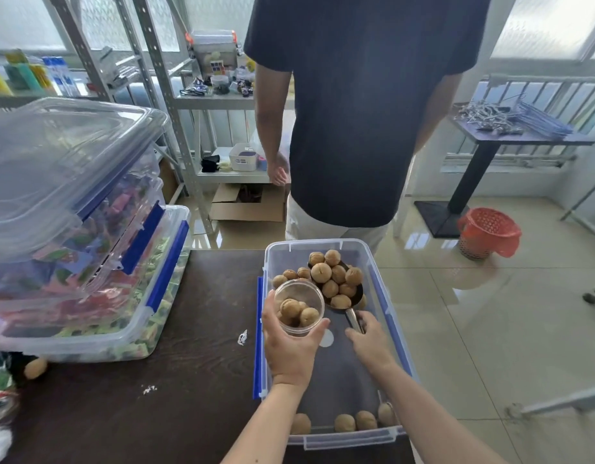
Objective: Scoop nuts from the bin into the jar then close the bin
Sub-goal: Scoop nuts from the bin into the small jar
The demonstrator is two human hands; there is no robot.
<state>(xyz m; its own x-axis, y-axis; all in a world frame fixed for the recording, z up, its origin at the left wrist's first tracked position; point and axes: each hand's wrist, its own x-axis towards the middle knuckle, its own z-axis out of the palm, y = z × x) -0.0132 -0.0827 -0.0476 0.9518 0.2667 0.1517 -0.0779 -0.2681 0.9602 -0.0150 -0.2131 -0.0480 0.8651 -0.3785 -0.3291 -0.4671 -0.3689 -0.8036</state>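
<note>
So my left hand (pixel 291 349) is wrapped around the little clear jar (pixel 300 308), holding it over the left side of the open bin (pixel 381 296) with a few nuts already inside. My right hand (pixel 369 341) is clamped on the handle of the metal scoop (pixel 344 296), which sits heaped with walnuts (pixel 336 276) toward the far end of the bin, just right of the jar. A few loose ones lie along the near wall

Stacked candy bins (pixel 88 262), red basket (pixel 488 231)

Standing person (pixel 356 112) cut off above the shoulders; scoop handle (pixel 354 320) partly hidden (right hand (pixel 369 343) covers it).
</note>
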